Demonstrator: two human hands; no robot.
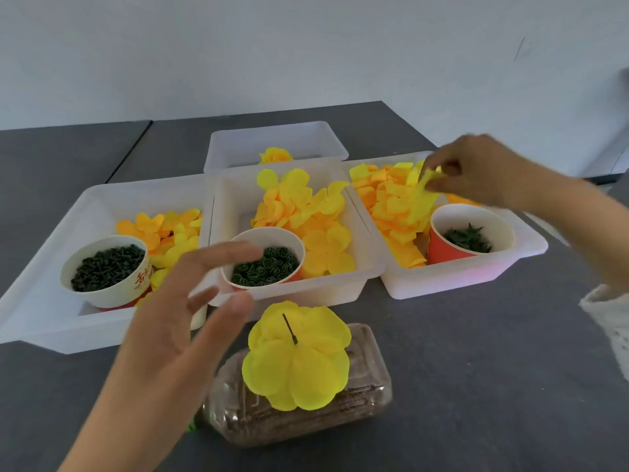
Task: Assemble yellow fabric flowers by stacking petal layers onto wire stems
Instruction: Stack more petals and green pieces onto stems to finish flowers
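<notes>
Grey desk [476, 369]: right hand [476, 172] pinches petal layer [423, 192], far right of upright stem [290, 329]; left hand [190, 301] spread, nearer stem.

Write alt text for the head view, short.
A person's right hand pinches a yellow petal layer from the right-hand tray, while the open left hand hovers near a half-built yellow flower on a wire stem.

left hand [177, 321] hovers with fingers spread and relaxed; right hand [476, 168] reaches forward, fingertips pinched together.
</notes>
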